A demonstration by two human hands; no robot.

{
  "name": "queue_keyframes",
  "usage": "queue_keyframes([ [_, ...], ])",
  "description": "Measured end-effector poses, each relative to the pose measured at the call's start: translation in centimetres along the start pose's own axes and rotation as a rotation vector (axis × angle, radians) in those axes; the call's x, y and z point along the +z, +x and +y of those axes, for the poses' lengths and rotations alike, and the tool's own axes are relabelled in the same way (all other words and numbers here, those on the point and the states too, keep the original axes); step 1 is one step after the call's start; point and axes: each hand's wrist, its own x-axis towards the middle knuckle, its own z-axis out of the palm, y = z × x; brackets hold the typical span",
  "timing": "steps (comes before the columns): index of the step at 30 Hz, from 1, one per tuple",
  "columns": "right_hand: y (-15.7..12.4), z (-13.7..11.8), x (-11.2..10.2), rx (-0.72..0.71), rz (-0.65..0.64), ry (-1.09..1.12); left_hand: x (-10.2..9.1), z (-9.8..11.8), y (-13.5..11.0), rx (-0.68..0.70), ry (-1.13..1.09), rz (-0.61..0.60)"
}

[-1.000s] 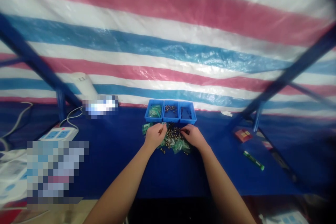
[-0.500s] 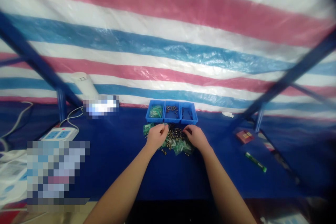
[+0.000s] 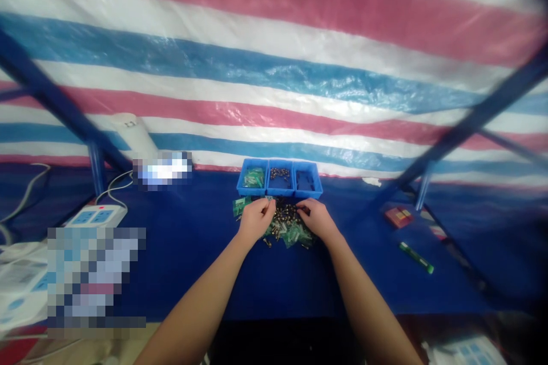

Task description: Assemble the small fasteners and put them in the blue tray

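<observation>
A heap of small dark and brass parts mixed with green plastic bags [image 3: 286,222] lies on the blue table cloth [image 3: 201,251]. My left hand [image 3: 254,220] rests at the heap's left edge, fingers curled in a pinch near a green bag [image 3: 240,205]. At the heap's right edge my right hand [image 3: 314,220] is curled too, fingertips down among the parts. What either pinch holds is too small to make out. Just behind the heap stand three joined blue bins [image 3: 279,178]: green bags in the left one, small dark parts in the middle and right ones.
A white power strip [image 3: 96,215] with cables lies at the left. To the right lie a red box [image 3: 398,217] and a green pen [image 3: 416,257]. Blue frame bars [image 3: 462,125] slant down on both sides. A striped tarp [image 3: 274,68] hangs behind.
Both hands stay at the heap with only small finger movements. The camera has tipped slightly, so the scene sits a little higher in the picture.
</observation>
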Motion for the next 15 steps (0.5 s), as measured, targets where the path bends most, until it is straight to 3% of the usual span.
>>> queue_keyframes([
  [9,0.10,-0.07,-0.02,-0.003,0.030,0.034,-0.08,0.26,0.09,-0.036,-0.019,-0.007],
  [15,-0.12,-0.58,-0.16,0.022,0.197,0.134,0.01,0.23,0.00,-0.053,-0.020,-0.040],
])
